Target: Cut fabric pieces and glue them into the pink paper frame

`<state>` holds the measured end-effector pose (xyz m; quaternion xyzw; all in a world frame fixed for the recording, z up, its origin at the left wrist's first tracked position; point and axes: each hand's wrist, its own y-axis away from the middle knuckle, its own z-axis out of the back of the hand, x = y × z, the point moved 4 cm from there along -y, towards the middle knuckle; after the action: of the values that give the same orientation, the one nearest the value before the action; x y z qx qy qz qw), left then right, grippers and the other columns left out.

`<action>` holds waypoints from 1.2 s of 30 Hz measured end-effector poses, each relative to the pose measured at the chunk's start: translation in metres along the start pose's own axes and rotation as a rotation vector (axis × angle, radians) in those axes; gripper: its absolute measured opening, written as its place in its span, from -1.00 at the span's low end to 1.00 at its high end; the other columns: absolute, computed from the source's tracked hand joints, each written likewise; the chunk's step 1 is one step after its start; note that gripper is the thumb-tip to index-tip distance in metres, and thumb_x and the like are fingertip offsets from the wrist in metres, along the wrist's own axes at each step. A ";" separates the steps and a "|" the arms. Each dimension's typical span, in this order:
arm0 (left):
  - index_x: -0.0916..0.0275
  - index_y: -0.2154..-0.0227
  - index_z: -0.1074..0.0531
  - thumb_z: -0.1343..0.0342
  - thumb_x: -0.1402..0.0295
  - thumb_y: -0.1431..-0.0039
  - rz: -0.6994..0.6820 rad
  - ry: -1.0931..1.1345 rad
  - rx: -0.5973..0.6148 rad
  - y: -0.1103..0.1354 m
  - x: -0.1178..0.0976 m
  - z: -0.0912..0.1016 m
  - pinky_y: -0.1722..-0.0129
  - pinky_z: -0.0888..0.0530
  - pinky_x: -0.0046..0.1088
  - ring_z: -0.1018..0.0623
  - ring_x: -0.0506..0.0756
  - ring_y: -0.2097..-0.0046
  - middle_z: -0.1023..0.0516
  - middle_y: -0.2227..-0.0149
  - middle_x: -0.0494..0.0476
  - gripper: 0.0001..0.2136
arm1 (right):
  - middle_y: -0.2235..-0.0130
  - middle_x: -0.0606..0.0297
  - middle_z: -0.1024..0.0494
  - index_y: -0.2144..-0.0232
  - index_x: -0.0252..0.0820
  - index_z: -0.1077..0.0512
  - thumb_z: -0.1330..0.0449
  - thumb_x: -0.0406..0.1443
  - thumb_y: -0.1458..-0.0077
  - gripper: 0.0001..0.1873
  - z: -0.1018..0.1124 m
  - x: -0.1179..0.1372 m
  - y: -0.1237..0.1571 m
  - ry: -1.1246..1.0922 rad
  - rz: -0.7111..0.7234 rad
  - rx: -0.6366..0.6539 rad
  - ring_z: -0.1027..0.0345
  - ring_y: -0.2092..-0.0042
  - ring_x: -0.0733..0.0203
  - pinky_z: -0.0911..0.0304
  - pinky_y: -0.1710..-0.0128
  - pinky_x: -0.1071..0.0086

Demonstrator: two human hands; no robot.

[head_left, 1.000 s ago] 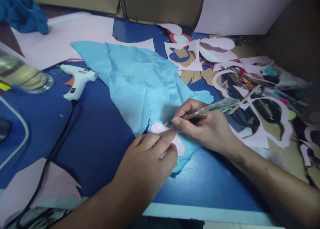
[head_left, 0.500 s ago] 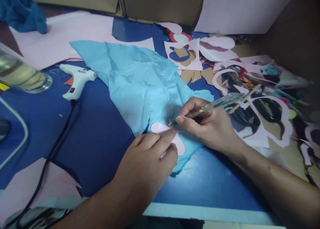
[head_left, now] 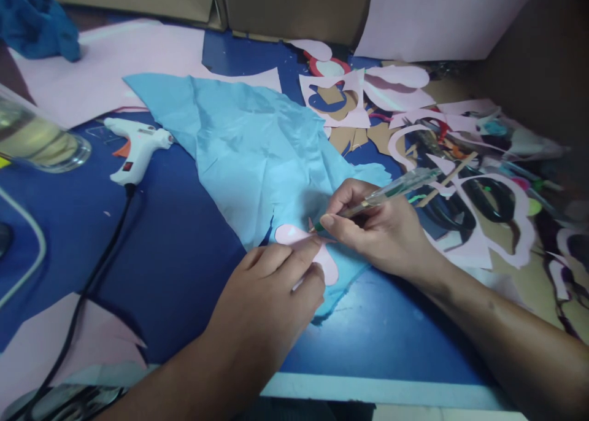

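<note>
My left hand (head_left: 264, 292) presses a pink paper cutout (head_left: 294, 235) flat against crumpled light blue fabric (head_left: 257, 157), its fingers lying across the paper. My right hand (head_left: 372, 227) grips a clear-barrelled pen (head_left: 396, 189) with a green tip. That tip rests at the upper right edge of the cutout, close to my left fingertips. Part of the cutout is hidden under my left fingers.
A white glue gun (head_left: 135, 150) with a black cord lies on the blue tabletop (head_left: 175, 243) at left, beside a glass jar (head_left: 41, 145). Pink paper sheets (head_left: 101, 71) and a heap of cut paper scraps (head_left: 478, 188) surround the fabric.
The pen tip has shifted slightly right along the cutout's edge, and the pen has tilted a little. The whole view has drifted slightly left and up. My left hand stays on the cutout.
</note>
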<state>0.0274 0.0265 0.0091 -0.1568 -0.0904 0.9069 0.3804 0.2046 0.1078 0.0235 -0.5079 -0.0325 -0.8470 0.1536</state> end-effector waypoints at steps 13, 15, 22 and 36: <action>0.21 0.05 -0.58 -0.19 0.35 -0.41 0.004 -0.001 0.000 0.001 0.000 0.001 0.09 -0.44 -0.19 -0.56 0.19 -0.05 -0.53 -0.34 0.13 -0.85 | 0.47 0.35 -0.56 0.40 -0.13 -0.48 -0.36 -0.25 -0.22 -0.82 -0.001 0.000 0.000 -0.028 -0.008 0.014 -0.35 0.50 0.28 -0.17 0.55 0.40; 0.21 0.06 -0.58 -0.18 0.34 -0.42 0.003 -0.003 -0.008 0.001 0.000 0.002 0.10 -0.44 -0.19 -0.56 0.19 -0.05 -0.54 -0.34 0.13 -0.86 | 0.47 0.35 -0.56 0.40 -0.13 -0.47 -0.36 -0.26 -0.21 -0.83 0.000 0.000 0.000 -0.026 -0.004 0.014 -0.34 0.50 0.29 -0.18 0.55 0.41; 0.22 0.05 -0.59 -0.19 0.35 -0.41 0.003 -0.007 -0.010 0.001 -0.001 0.002 0.10 -0.46 -0.19 -0.55 0.19 -0.04 -0.56 -0.32 0.15 -0.85 | 0.45 0.34 -0.59 0.38 -0.13 -0.48 -0.39 -0.23 -0.23 -0.81 -0.003 -0.003 0.001 -0.049 -0.006 0.039 -0.39 0.48 0.26 -0.20 0.54 0.40; 0.23 0.02 -0.57 -0.19 0.35 -0.41 0.010 -0.004 -0.006 0.001 -0.001 0.001 0.03 -0.45 -0.19 -0.55 0.20 -0.11 -0.53 -0.34 0.17 -0.83 | 0.44 0.34 -0.59 0.38 -0.13 -0.49 -0.38 -0.24 -0.22 -0.83 -0.003 0.000 0.000 -0.041 0.011 0.008 -0.40 0.48 0.26 -0.23 0.53 0.39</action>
<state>0.0275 0.0248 0.0100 -0.1567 -0.0932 0.9088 0.3754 0.2022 0.1074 0.0218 -0.5247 -0.0362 -0.8354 0.1596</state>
